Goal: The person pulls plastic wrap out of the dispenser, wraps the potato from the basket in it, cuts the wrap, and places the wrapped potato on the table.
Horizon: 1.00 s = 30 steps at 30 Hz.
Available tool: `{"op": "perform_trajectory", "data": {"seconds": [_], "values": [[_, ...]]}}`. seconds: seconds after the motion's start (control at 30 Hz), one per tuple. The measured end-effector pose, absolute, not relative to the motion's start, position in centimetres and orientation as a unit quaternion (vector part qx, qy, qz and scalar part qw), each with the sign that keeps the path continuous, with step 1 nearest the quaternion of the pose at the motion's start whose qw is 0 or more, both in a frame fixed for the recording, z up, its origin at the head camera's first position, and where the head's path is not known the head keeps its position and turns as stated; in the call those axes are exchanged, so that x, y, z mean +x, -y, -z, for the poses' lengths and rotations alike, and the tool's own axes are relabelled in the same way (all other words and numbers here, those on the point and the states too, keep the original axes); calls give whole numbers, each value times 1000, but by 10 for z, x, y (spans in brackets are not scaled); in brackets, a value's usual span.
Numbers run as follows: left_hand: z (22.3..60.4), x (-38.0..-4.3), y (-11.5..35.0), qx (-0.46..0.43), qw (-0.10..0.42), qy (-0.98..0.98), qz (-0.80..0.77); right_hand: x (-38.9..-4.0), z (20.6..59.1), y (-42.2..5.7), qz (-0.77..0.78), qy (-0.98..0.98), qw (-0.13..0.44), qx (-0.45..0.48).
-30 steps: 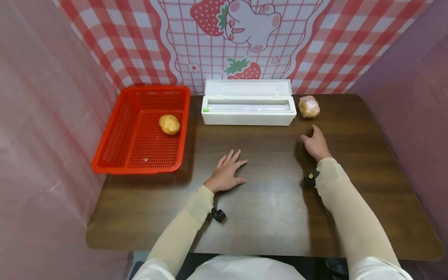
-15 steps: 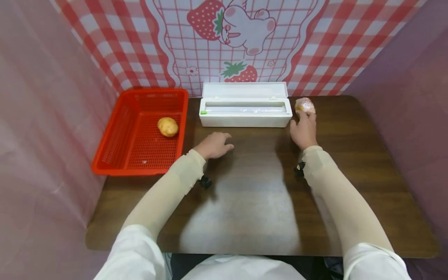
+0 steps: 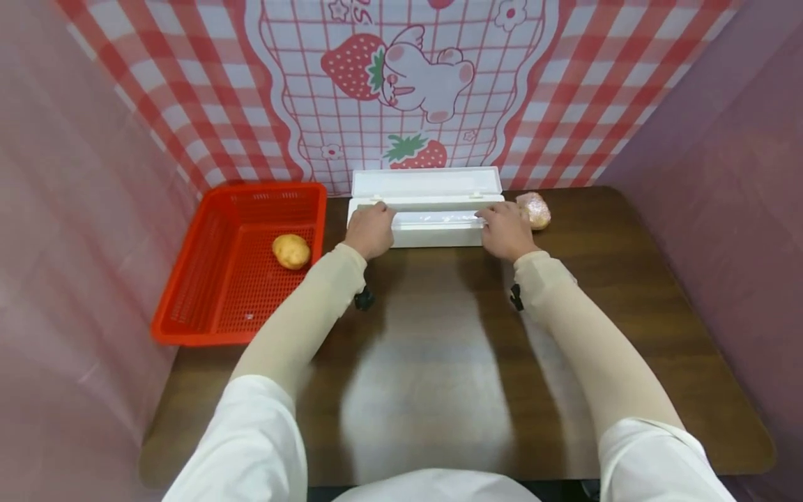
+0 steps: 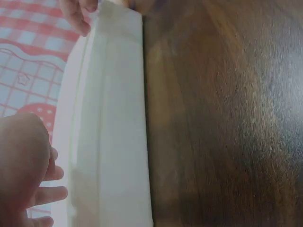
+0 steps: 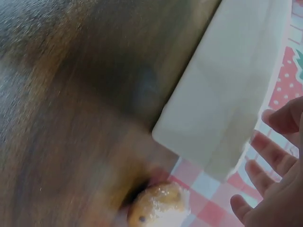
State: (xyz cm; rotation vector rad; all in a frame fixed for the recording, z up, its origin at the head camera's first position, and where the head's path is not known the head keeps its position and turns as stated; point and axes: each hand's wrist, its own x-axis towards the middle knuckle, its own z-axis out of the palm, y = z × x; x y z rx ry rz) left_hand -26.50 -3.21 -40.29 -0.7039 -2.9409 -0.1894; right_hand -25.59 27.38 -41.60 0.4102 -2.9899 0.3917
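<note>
A white cling film dispenser [image 3: 439, 239] stands at the back of the table, its lid [image 3: 426, 183] raised and a roll of clear film [image 3: 433, 217] inside. My left hand [image 3: 371, 230] is over its left end; in the left wrist view the fingers [image 4: 49, 194] are loosely bent at the box. Over the right end is my right hand [image 3: 507, 230], fingertips by the film roll in the head view. The right wrist view shows its fingers [image 5: 272, 153] spread beside the box, nothing gripped. Just right of the dispenser lies a potato-like lump wrapped in clear film [image 3: 536, 210].
A red plastic basket [image 3: 164, 314] stands at the left, with one potato [image 3: 291, 251] inside. The brown wooden table [image 3: 433, 376] stretches in front of the dispenser. Behind it hangs a red-and-white checked cloth [image 3: 207, 84], and pink curtains [image 3: 69, 279] flank both sides.
My left hand has moved forward to the dispenser's left end. My right hand has gone from near the wrapped lump leftward onto the dispenser's right end. The view has tilted up slightly.
</note>
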Motion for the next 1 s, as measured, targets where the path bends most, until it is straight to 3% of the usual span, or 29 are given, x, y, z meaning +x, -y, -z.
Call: {"op": "perform_trajectory", "data": {"seconds": [0.23, 0.53, 0.83, 1.0], "values": [[406, -272, 32, -223, 2, 973, 52, -263, 423, -267, -119, 983, 24, 136], [411, -288, 37, -217, 0, 973, 78, -271, 426, -265, -141, 980, 19, 136], [402, -297, 38, -177, -51, 975, 127, -283, 421, -270, -180, 974, 42, 128], [399, -298, 37, -174, -75, 973, 130, -287, 416, -275, -177, 976, 19, 127]]}}
